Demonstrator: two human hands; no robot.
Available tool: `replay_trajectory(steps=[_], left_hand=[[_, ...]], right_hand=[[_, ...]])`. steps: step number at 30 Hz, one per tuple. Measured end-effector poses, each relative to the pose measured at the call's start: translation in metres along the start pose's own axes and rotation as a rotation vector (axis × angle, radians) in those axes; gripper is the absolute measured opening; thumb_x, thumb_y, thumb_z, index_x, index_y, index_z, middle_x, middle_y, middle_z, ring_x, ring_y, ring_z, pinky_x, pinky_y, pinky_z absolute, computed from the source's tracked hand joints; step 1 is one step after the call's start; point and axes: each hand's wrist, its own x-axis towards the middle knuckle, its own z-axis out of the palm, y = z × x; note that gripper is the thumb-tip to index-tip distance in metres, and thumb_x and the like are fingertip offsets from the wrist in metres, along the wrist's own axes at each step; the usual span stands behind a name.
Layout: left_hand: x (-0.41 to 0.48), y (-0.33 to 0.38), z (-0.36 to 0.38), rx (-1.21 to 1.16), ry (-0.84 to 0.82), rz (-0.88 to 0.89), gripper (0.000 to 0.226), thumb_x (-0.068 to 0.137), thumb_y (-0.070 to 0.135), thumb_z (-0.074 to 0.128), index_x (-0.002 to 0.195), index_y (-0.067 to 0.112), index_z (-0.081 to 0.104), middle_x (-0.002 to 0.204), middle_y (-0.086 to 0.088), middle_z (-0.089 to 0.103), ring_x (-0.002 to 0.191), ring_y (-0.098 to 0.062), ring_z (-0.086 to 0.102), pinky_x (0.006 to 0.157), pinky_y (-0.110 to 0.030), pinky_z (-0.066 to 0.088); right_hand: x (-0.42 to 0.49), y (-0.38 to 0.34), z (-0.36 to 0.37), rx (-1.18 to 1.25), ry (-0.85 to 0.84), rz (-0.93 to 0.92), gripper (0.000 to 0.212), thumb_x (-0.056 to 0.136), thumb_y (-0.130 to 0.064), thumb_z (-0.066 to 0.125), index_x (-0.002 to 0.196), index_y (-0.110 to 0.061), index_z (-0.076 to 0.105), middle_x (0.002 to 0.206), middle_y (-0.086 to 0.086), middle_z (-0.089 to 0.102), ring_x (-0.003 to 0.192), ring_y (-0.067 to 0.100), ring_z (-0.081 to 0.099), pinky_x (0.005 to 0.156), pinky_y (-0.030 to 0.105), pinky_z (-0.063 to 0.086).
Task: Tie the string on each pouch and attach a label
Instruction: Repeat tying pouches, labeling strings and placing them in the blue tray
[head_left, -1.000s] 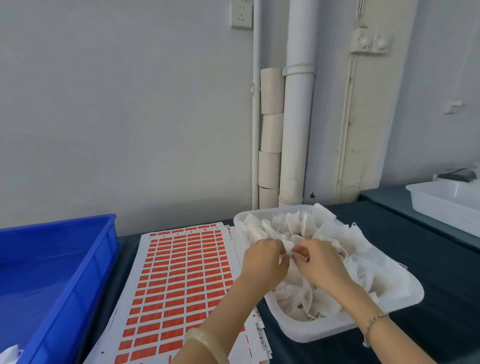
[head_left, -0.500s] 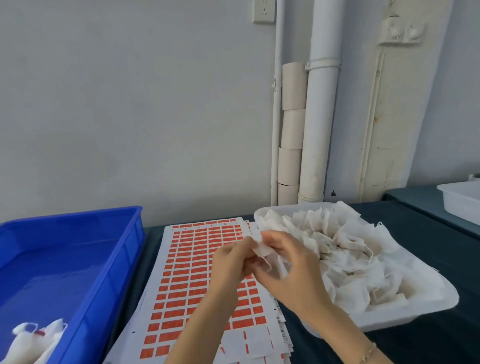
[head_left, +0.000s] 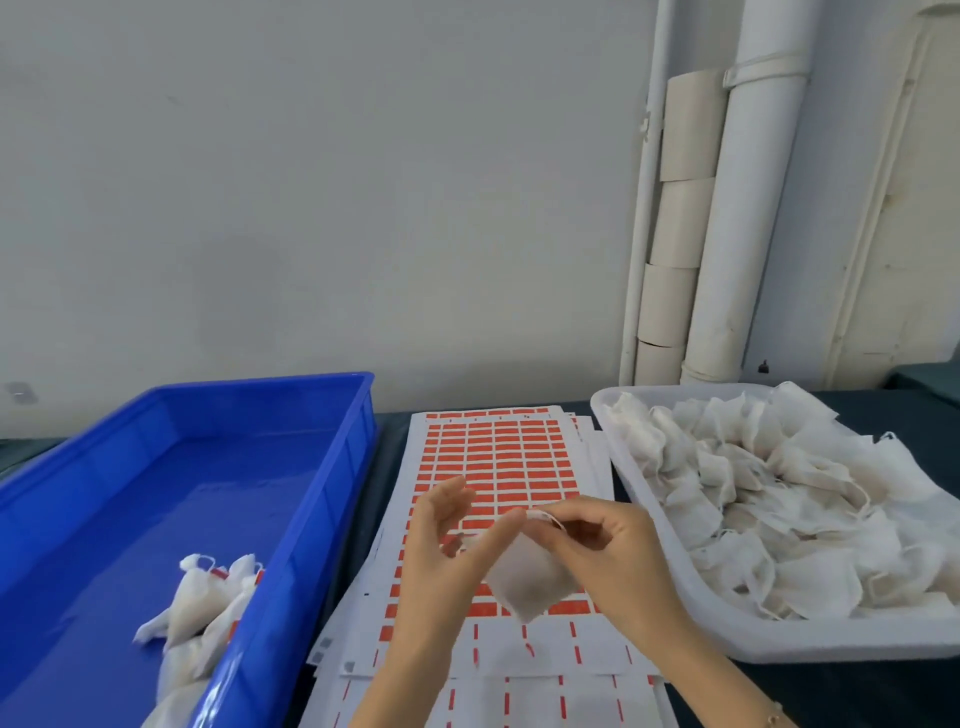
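Small white fabric pouch (head_left: 530, 577) held in air above sheet of orange rectangular labels (head_left: 498, 457), mid-bench. Right hand (head_left: 618, 561): fingers curled, pinching pouch neck at loop of white string (head_left: 545, 516). Left hand (head_left: 441, 551): thumb tip at pouch neck, other fingers straight, spread wide. Blue plastic crate (head_left: 332, 467) at left holds few gathered pouches (head_left: 202, 592), red tag visible. White plastic tray (head_left: 831, 644) at right heaped with loose pouches (head_left: 753, 493). Dark bench (head_left: 857, 696) beneath all.

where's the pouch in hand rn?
Head view, low centre: small white fabric pouch pinched by the right hand, left hand at its top, over the red label sheet, between blue plastic crate (left) and white plastic tray (right).
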Motion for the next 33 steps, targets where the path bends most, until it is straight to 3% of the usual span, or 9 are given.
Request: replay_trajectory(steps=[2, 5, 8, 11, 14, 16, 26, 29, 33], left_hand=[[0.000, -0.005, -0.011, 0.059, -0.116, 0.031, 0.065, 0.048, 0.063, 0.072, 0.108, 0.041, 0.057, 0.096, 0.020, 0.066, 0.088, 0.000, 0.063, 0.063, -0.010, 0.046], [-0.004, -0.009, -0.020, 0.084, -0.204, 0.093, 0.037, 0.058, 0.061, 0.071, 0.087, 0.038, 0.072, 0.087, 0.016, 0.071, 0.084, 0.000, 0.065, 0.062, -0.014, 0.050], [-0.006, -0.015, -0.021, 0.085, -0.180, 0.105, 0.021, 0.068, 0.052, 0.069, 0.081, 0.037, 0.075, 0.085, 0.015, 0.073, 0.084, -0.001, 0.065, 0.073, -0.020, 0.048], [-0.007, -0.023, -0.020, 0.088, -0.114, 0.025, 0.012, 0.077, 0.041, 0.071, 0.082, 0.033, 0.077, 0.085, 0.018, 0.073, 0.087, -0.008, 0.065, 0.076, -0.023, 0.048], [-0.008, -0.028, -0.017, 0.107, -0.079, -0.040, 0.010, 0.082, 0.035, 0.069, 0.081, 0.027, 0.075, 0.080, 0.016, 0.071, 0.087, -0.010, 0.063, 0.072, -0.021, 0.046], [-0.009, -0.027, -0.016, 0.080, -0.130, -0.058, 0.012, 0.087, 0.032, 0.066, 0.082, 0.024, 0.073, 0.081, 0.012, 0.071, 0.087, -0.011, 0.064, 0.070, -0.018, 0.045], [-0.013, -0.017, -0.013, -0.079, -0.166, -0.080, 0.018, 0.086, 0.035, 0.064, 0.074, 0.023, 0.070, 0.084, 0.002, 0.071, 0.089, -0.017, 0.063, 0.073, -0.021, 0.042], [-0.013, -0.017, -0.011, -0.057, -0.212, -0.053, 0.021, 0.089, 0.026, 0.062, 0.068, 0.025, 0.066, 0.087, -0.002, 0.071, 0.090, -0.022, 0.066, 0.081, -0.032, 0.051], [-0.017, -0.016, -0.010, -0.085, -0.265, -0.035, 0.018, 0.091, 0.024, 0.060, 0.075, 0.017, 0.063, 0.090, -0.003, 0.072, 0.086, -0.018, 0.068, 0.083, -0.035, 0.051]], right_hand=[[0.000, -0.001, 0.003, 0.106, -0.096, 0.010, 0.014, 0.068, -0.045, 0.069, 0.081, -0.043, 0.073, 0.084, -0.020, 0.073, 0.085, 0.001, 0.068, 0.067, 0.012, 0.053], [0.000, 0.002, 0.005, 0.220, -0.140, 0.042, 0.018, 0.071, -0.035, 0.072, 0.088, -0.030, 0.074, 0.081, -0.006, 0.075, 0.075, 0.015, 0.072, 0.065, 0.023, 0.057], [0.000, 0.007, 0.007, 0.169, -0.163, 0.046, 0.018, 0.077, -0.027, 0.071, 0.092, -0.018, 0.073, 0.078, -0.002, 0.074, 0.070, 0.020, 0.071, 0.067, 0.025, 0.058], [-0.002, 0.012, 0.010, 0.049, -0.148, 0.023, 0.008, 0.084, -0.019, 0.069, 0.090, -0.024, 0.071, 0.081, -0.011, 0.072, 0.077, 0.010, 0.070, 0.072, 0.019, 0.056], [-0.004, 0.010, 0.014, -0.246, -0.116, -0.141, 0.015, 0.086, -0.022, 0.067, 0.087, -0.035, 0.060, 0.090, -0.024, 0.062, 0.089, -0.001, 0.062, 0.077, 0.006, 0.048], [-0.005, 0.009, 0.019, -0.307, -0.131, -0.219, 0.017, 0.089, -0.020, 0.065, 0.089, -0.035, 0.056, 0.091, -0.021, 0.060, 0.086, 0.002, 0.061, 0.077, 0.008, 0.049], [0.002, 0.005, 0.024, -0.282, -0.034, -0.322, 0.016, 0.087, -0.018, 0.066, 0.089, -0.032, 0.058, 0.088, -0.018, 0.061, 0.086, 0.002, 0.060, 0.069, 0.006, 0.049], [0.004, 0.004, 0.024, -0.249, 0.019, -0.316, 0.004, 0.087, -0.031, 0.058, 0.090, -0.030, 0.057, 0.087, -0.024, 0.059, 0.088, 0.000, 0.060, 0.068, 0.006, 0.049], [0.012, 0.003, 0.023, -0.265, 0.071, -0.309, 0.012, 0.087, -0.036, 0.051, 0.090, -0.025, 0.056, 0.084, -0.024, 0.056, 0.076, 0.002, 0.061, 0.066, 0.006, 0.047]])
